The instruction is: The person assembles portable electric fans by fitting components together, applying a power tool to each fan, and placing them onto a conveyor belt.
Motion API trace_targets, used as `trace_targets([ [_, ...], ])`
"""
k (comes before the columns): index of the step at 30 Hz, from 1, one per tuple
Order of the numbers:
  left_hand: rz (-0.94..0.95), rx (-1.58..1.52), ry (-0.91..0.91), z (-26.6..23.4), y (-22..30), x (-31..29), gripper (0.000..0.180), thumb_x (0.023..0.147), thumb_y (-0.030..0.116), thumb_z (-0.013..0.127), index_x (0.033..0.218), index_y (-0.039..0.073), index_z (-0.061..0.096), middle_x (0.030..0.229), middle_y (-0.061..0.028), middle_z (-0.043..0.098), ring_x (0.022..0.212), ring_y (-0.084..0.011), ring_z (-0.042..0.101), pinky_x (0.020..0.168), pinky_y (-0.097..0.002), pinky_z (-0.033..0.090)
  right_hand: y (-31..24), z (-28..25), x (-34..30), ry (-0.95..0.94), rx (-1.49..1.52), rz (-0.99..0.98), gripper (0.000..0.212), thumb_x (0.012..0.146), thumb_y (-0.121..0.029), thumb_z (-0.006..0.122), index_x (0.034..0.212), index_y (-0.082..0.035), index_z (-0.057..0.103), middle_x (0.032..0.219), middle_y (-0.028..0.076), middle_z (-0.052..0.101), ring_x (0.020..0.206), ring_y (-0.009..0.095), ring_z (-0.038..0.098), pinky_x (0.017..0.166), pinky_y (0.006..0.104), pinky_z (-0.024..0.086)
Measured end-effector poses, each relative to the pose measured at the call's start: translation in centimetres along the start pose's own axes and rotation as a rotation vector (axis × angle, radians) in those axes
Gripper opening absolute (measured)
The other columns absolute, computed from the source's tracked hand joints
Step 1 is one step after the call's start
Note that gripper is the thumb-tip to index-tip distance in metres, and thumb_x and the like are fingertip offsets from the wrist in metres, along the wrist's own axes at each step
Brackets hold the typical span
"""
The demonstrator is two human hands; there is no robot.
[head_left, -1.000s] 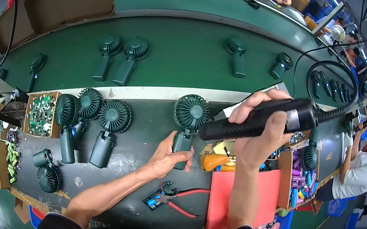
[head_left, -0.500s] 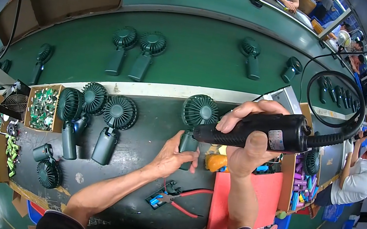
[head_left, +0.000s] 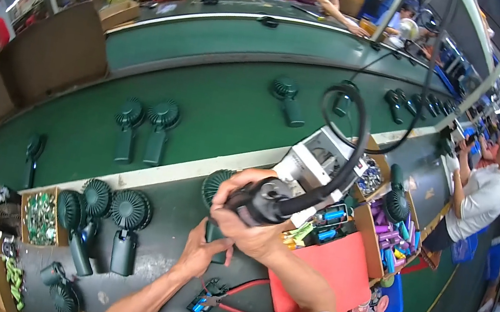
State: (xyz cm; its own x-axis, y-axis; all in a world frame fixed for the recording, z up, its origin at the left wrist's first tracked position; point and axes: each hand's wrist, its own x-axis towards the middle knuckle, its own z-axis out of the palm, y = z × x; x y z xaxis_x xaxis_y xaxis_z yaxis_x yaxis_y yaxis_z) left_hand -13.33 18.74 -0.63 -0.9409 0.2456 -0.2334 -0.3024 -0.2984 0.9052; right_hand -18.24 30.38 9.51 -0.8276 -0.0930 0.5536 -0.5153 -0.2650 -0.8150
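My right hand (head_left: 255, 241) is wrapped around a black electric screwdriver (head_left: 259, 200), its thick cable rising from the rear end. The tool stands steeply over a dark green handheld fan (head_left: 213, 184), and its tip is hidden behind my hand. With my left hand (head_left: 201, 252), I grip that fan by the handle on the dark bench. Just in front of my hands lie red-handled pliers (head_left: 248, 286) beside an opened dark part with blue pieces (head_left: 200, 305). Several more green fans (head_left: 130, 210) rest to the left.
Green circuit boards fill a box (head_left: 43, 216) at left. A red sheet (head_left: 329, 278), a silver-white device (head_left: 315, 160) and a box of purple and blue cells (head_left: 392, 236) are at right. Fans lie on the green conveyor (head_left: 218, 111) beyond. A co-worker (head_left: 482, 188) stands at far right.
My view has turned, so the bench sits lower and more of the far side shows. The screwdriver has swung from nearly level to steep. Both hands keep their hold.
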Motion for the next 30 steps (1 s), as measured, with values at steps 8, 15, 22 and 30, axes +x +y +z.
trace_targets([
  [8, 0.069, -0.021, -0.042, -0.5, -1.2, -0.1, 0.031, 0.084, 0.024, 0.066, 0.099, -0.002, 0.059, 0.075, -0.0108, 0.06, 0.063, -0.0217, 0.06, 0.049, -0.0311, 0.048, -0.2, 0.5, 1.5, 0.046, -0.164, -0.283, 0.045, 0.067, -0.013, 0.085, 0.099, -0.002, 0.056, 0.075, 0.005, 0.059, 0.058, 0.014, 0.059, 0.055, 0.0252, 0.047],
  [15, 0.064, -0.001, -0.073, -0.9, -1.5, 0.4, 0.038, 0.092, 0.037, 0.058, 0.101, 0.0, 0.057, 0.075, -0.0103, 0.06, 0.066, -0.0204, 0.06, 0.053, -0.0313, 0.047, -0.3, 0.5, 1.6, 0.051, -0.238, -0.354, 0.048, 0.067, -0.016, 0.086, 0.101, -0.003, 0.055, 0.077, 0.006, 0.06, 0.058, 0.015, 0.059, 0.054, 0.0263, 0.047],
  [22, -0.037, -0.143, 0.033, 0.5, 0.9, 0.1, 0.024, 0.081, 0.001, 0.06, 0.1, -0.002, 0.046, 0.085, -0.013, 0.057, 0.063, -0.021, 0.059, 0.053, -0.033, 0.049, -4.4, -4.4, 3.3, 0.228, -0.006, -0.072, 0.034, 0.078, 0.005, 0.068, 0.107, 0.003, 0.051, 0.086, 0.015, 0.065, 0.063, 0.016, 0.062, 0.057, 0.0286, 0.053],
  [30, 0.023, -0.17, 0.013, 0.4, 0.6, -0.1, 0.028, 0.085, 0.007, 0.061, 0.105, -0.001, 0.043, 0.091, -0.0141, 0.058, 0.069, -0.021, 0.061, 0.064, -0.0345, 0.051, -3.8, -6.4, 5.1, 0.398, -0.38, -0.122, 0.017, 0.08, 0.003, 0.066, 0.093, 0.004, 0.055, 0.073, 0.008, 0.061, 0.056, 0.012, 0.058, 0.054, 0.0256, 0.048],
])
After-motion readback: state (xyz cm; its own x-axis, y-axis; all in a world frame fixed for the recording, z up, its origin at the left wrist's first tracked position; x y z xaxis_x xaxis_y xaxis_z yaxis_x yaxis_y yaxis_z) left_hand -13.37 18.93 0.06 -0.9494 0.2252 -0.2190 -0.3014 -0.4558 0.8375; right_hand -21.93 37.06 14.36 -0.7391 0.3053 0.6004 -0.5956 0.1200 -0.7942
